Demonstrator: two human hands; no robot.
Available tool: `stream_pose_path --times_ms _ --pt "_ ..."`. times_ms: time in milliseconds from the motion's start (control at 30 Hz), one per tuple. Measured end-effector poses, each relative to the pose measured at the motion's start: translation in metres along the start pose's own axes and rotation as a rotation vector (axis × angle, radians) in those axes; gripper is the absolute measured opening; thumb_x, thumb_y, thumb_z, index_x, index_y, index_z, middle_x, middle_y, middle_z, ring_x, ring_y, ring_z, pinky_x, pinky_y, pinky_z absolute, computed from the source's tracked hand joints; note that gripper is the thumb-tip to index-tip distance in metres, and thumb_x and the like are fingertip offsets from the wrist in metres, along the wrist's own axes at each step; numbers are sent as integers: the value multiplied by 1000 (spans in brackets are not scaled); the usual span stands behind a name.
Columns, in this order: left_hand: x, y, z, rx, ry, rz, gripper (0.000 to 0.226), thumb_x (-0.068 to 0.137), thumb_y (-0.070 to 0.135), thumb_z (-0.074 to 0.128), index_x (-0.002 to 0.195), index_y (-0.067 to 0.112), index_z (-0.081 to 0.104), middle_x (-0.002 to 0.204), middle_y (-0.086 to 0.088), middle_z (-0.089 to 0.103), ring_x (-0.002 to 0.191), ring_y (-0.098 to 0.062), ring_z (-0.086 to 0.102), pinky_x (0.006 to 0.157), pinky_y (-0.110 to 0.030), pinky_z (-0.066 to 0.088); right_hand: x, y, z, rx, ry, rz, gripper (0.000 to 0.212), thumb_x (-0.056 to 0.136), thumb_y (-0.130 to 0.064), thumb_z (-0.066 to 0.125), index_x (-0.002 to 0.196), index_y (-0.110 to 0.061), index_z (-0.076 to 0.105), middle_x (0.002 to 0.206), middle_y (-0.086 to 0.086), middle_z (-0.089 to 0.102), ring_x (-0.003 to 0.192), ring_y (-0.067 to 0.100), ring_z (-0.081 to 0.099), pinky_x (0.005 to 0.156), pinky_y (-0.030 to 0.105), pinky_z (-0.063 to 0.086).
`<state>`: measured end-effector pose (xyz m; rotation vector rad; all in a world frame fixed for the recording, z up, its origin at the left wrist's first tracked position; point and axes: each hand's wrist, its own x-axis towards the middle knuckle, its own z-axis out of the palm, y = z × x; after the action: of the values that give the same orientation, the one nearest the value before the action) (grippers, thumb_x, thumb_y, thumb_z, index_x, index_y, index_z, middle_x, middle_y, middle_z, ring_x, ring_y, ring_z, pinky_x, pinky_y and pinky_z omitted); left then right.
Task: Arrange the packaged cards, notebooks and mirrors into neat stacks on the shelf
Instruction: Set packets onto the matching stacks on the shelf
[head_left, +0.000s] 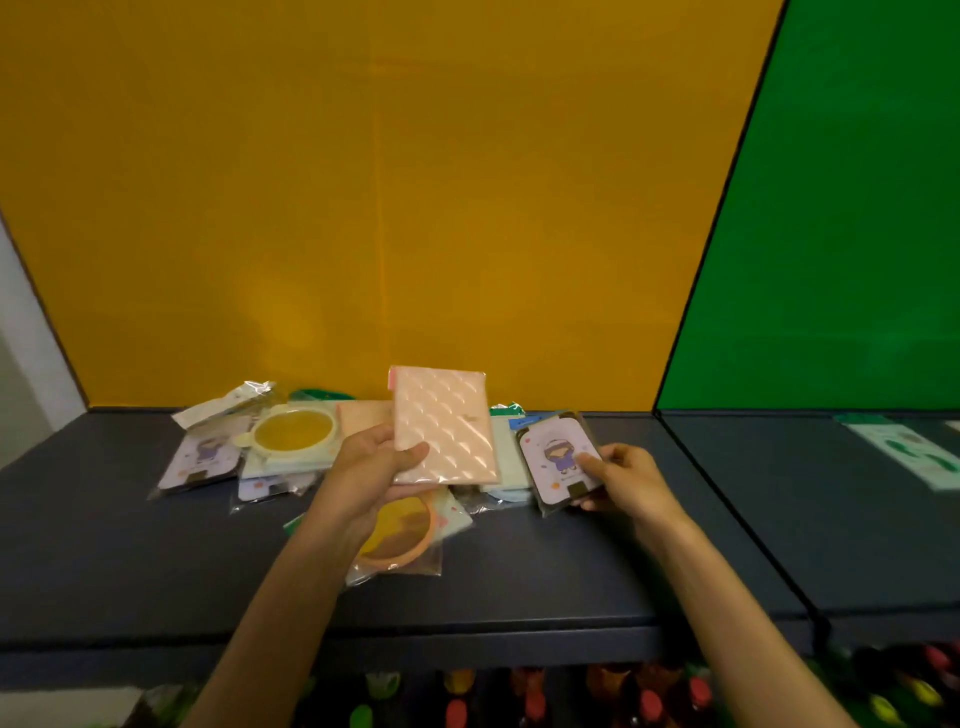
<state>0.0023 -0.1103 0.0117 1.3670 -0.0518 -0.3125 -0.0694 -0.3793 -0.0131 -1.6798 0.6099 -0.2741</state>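
Left hand (382, 465) grips the pink quilted notebook (444, 426) by its lower left corner, thumb on the cover, fingers behind — held upright and lifted off the shelf (545, 577), long axis near vertical, leaning slightly right. Right hand (626, 480) pinches the purple cartoon card (558, 454) in its clear sleeve at the lower right edge, thumb on top; card is tilted, its far edge toward the pile, near edge raised.

The two held items sit side by side, notebook left, card right, with pale green packs (511, 457) between and behind them.

Rest of the stock is a loose heap at the back of the shelf against the yellow panel (363, 208): a yellow round mirror (293, 431) left of the notebook, a second purple card (205, 457) further left, another pink notebook (363, 415) flat behind the left hand. An orange round mirror (402, 530) lies nearer the front, directly under the left wrist.

Open room: bare shelf to the right of the card up to the divider (727, 519), and a wide bare strip along the front edge. Left side also has room beyond the purple card.

My read — sorting is early, no tidy stack yet. The right hand is nearer the free right-hand patch, so the card could start a stack there. The notebook wants laying flat; its mate lies just behind the left hand. Watch the front edge: slippery sleeves could slide off.
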Motion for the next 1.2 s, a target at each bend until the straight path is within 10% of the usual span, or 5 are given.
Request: stream_pose_path --times_ms 567,1200 --pt "-39 -50 192 91 -297 -62 21 97 11 60 118 9 61 110 -11 70 99 -22 67 61 -26 61 -68 51 -205 244 276 -15 18 101 -12 53 109 1 63 97 17 74 81 24 73 57 28 59" --pt "-133 -117 420 45 -37 29 23 98 10 58 120 6 63 112 -9 70 99 -19 67 64 -22 59 -74 139 -444 239 -18 -57 25 98 2 53 121 -5 61 107 11 75 93 20 74 65 21 57"
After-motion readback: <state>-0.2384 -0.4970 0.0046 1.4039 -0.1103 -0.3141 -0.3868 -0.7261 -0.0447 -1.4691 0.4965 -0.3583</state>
